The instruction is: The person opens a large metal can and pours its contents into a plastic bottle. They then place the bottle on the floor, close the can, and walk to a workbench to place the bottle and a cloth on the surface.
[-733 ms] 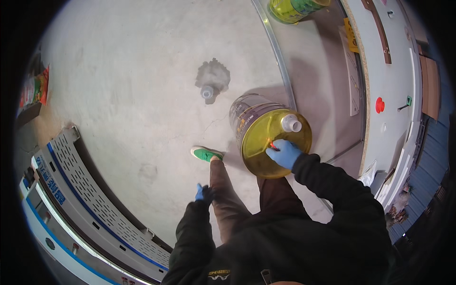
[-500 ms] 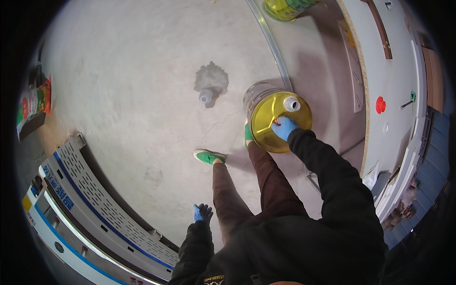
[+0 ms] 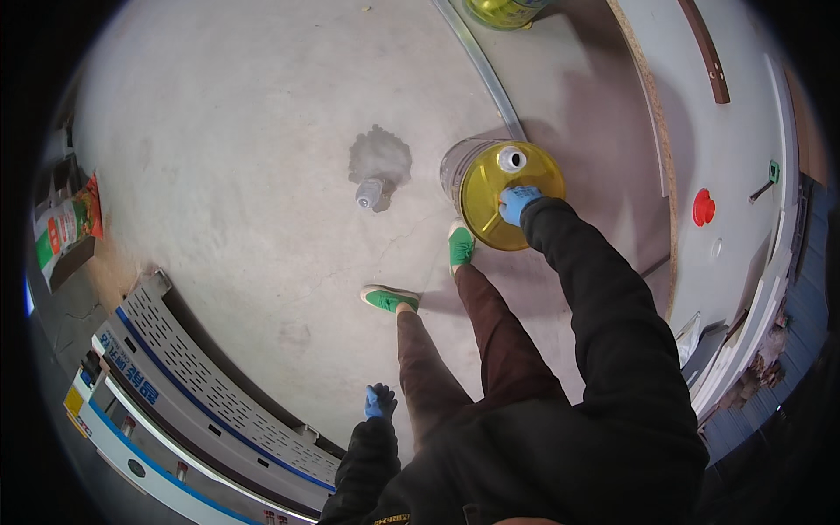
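My right hand point(image 3: 521, 205), in a blue glove, is closed round the handle on the yellow round top of a metal drum point(image 3: 499, 227). The drum leans, its grey printed side showing on the left, and a white spout point(image 3: 512, 158) with a dark opening stands on its top. It is just beyond my right shoe; whether it touches the floor I cannot tell. My left hand point(image 3: 380, 402), also blue-gloved, hangs beside my left leg with its fingers curled and nothing visible in it. A small clear plastic container point(image 3: 368, 194) lies on the floor by a wet patch point(image 3: 381, 153).
Another yellow-green container point(image 3: 506, 12) stands at the far edge. A metal strip point(image 3: 481, 61) runs along the floor. On the right, a white board table point(image 3: 700, 149) carries a red cap point(image 3: 703, 207). Perforated metal panels point(image 3: 210, 376) lie at lower left, near a colourful bag point(image 3: 66, 223).
The drum, in my right hand, sits farther from my right shoe, which now shows more fully. My left hand's fingers have curled in. The whole view has shifted a little.
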Action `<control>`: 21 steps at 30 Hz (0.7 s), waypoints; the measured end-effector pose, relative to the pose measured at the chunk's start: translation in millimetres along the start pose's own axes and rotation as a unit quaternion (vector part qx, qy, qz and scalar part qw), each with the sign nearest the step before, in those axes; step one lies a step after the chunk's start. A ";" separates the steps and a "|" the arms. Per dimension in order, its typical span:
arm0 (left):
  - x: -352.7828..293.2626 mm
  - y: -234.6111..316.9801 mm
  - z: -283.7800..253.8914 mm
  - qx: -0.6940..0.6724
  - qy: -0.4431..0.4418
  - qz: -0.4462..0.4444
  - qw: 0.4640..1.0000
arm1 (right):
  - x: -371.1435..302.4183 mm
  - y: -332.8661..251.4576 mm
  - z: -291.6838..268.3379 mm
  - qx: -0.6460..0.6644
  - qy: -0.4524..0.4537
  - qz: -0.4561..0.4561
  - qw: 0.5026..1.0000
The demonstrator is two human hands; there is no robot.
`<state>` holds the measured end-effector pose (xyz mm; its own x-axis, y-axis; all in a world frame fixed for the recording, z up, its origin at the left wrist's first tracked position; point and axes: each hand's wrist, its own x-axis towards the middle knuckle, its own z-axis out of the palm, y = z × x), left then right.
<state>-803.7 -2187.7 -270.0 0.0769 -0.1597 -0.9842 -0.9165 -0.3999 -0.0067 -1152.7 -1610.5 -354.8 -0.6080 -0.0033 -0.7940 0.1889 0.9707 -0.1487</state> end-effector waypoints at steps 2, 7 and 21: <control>-5.6 4.1 6.2 0.001 -0.002 -0.019 1.000 | 4.4 0.0 -6.7 -0.025 -0.048 -0.013 0.998; -19.9 12.4 27.8 0.035 0.024 -0.047 0.998 | 9.0 -5.1 -19.1 -0.093 -0.125 -0.067 0.985; -13.4 30.7 37.3 0.009 0.049 -0.063 0.997 | 9.4 16.1 -27.3 -0.349 -0.188 -0.144 0.907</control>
<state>-847.5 -2164.2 -263.6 0.2293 -0.1977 -0.9530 -0.9039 -0.4066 -0.1332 -1176.4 -1588.3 -348.6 -0.2235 -0.2350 -0.9460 -0.5495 0.8319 -0.0768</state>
